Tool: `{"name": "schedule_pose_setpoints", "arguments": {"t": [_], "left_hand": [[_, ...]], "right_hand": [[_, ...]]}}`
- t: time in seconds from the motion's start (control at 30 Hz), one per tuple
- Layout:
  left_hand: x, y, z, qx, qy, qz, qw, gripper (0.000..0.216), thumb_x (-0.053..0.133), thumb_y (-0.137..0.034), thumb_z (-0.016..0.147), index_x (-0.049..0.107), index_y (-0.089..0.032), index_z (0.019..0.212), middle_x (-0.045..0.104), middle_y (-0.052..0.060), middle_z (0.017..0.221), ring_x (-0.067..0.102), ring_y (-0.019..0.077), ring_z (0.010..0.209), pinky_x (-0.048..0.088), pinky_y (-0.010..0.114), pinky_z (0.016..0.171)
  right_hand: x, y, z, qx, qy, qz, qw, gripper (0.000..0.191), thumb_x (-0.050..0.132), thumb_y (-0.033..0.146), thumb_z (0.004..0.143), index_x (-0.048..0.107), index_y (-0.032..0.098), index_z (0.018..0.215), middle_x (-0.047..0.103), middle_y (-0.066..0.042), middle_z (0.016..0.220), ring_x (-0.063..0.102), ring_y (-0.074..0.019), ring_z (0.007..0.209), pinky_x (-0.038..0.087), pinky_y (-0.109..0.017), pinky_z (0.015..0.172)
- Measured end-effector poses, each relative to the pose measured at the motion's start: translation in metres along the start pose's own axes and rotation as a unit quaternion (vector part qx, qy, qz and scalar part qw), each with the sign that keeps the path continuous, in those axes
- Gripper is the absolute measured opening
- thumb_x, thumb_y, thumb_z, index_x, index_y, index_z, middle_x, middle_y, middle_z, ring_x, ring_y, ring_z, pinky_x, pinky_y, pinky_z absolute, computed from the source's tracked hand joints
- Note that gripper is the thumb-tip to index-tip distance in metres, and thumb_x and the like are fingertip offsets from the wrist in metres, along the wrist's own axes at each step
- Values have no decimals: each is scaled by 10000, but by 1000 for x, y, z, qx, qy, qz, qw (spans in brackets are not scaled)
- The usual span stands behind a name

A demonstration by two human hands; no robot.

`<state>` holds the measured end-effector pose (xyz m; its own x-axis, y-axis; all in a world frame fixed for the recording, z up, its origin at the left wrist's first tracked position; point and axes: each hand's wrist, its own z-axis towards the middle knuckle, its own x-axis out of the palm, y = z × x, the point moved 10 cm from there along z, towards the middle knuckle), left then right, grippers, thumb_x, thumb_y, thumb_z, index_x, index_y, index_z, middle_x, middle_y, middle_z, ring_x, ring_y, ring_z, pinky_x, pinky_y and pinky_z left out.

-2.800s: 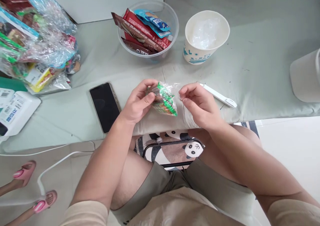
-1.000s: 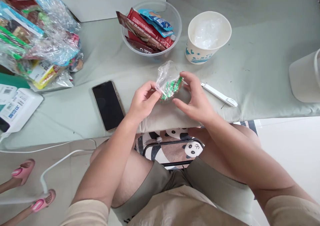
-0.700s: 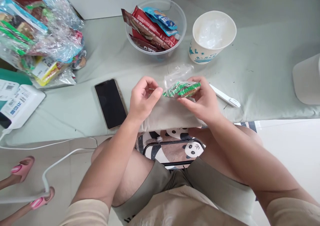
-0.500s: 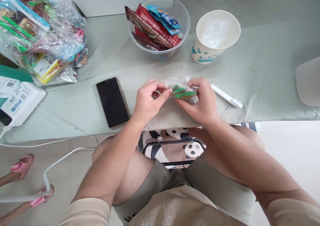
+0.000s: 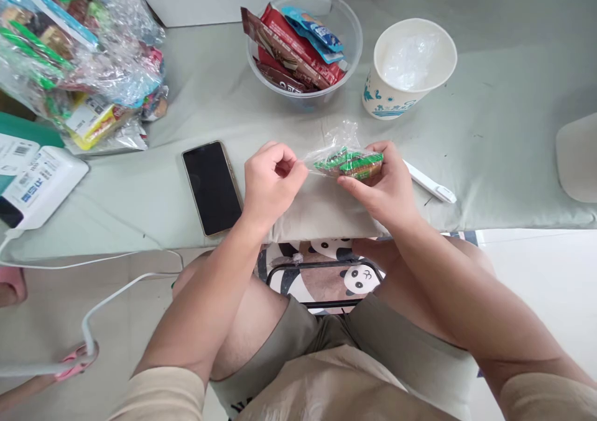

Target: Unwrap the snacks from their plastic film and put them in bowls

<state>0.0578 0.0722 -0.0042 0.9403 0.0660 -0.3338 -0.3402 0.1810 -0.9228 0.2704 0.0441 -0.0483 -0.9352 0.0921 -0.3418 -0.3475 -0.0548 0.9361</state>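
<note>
A small snack in a clear wrapper with green stripes (image 5: 349, 161) hangs just above the table's front edge. My right hand (image 5: 385, 181) is closed around its right end. My left hand (image 5: 273, 181) pinches the clear loose end of the same wrapper on the left, so the plastic is stretched between both hands.
A clear bowl (image 5: 347, 20) holds red, brown and blue snack bars. A paper cup (image 5: 405, 73) with crumpled plastic inside stands right of it. A black phone (image 5: 212, 186) and a white pen-like stick (image 5: 431, 183) lie nearby. Bags of snacks (image 5: 77, 54) pile at far left.
The snack has turned from upright to lying level, my right hand has taken it by the right end, and my left hand has drawn the wrapper's end out to the left.
</note>
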Motion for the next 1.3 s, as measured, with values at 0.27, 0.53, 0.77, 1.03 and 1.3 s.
{"name": "schedule_pose_setpoints", "arguments": {"t": [0.27, 0.53, 0.77, 1.03, 1.3], "left_hand": [[13, 35, 3, -171, -3, -291, 941, 203, 601, -129, 726, 495, -204, 570, 439, -47, 528, 475, 84, 489, 387, 218, 500], [4, 35, 9, -108, -36, -280, 953, 272, 669, -241, 862, 511, -213, 643, 478, -40, 591, 490, 91, 532, 419, 221, 533], [15, -6, 6, 87, 156, -142, 974, 486, 928, -607, 649, 714, -259, 913, 734, 62, 1094, 695, 242, 1082, 575, 350, 902], [11, 13, 10, 10, 101, -144, 984, 418, 818, -596, 833, 650, -214, 809, 613, -7, 728, 575, 114, 637, 507, 233, 575], [15, 44, 9, -70, 67, -166, 981, 468, 658, -706, 918, 547, -255, 978, 652, 54, 1116, 677, 163, 920, 564, 223, 607]], "right_hand": [[0, 16, 2, -11, 23, -81, 996, 554, 859, 597, 738, 448, 242, 850, 482, 17, 744, 444, -157, 671, 413, -332, 620], [23, 22, 0, 6, 162, 81, 983, 726, 871, 754, 646, 489, 236, 981, 548, 25, 768, 530, -139, 655, 437, -278, 567], [30, 11, -3, 81, 196, 198, 957, 761, 917, 654, 656, 444, 253, 1097, 635, 27, 784, 595, -133, 628, 467, -248, 543], [21, 24, -3, 2, 182, 114, 977, 549, 864, 603, 739, 603, 210, 1020, 630, -11, 818, 609, -160, 717, 518, -298, 641], [11, 67, -25, -326, 46, -108, 938, 338, 703, 252, 797, 535, 264, 1091, 707, -87, 1131, 712, -266, 1040, 607, -412, 818]]}}
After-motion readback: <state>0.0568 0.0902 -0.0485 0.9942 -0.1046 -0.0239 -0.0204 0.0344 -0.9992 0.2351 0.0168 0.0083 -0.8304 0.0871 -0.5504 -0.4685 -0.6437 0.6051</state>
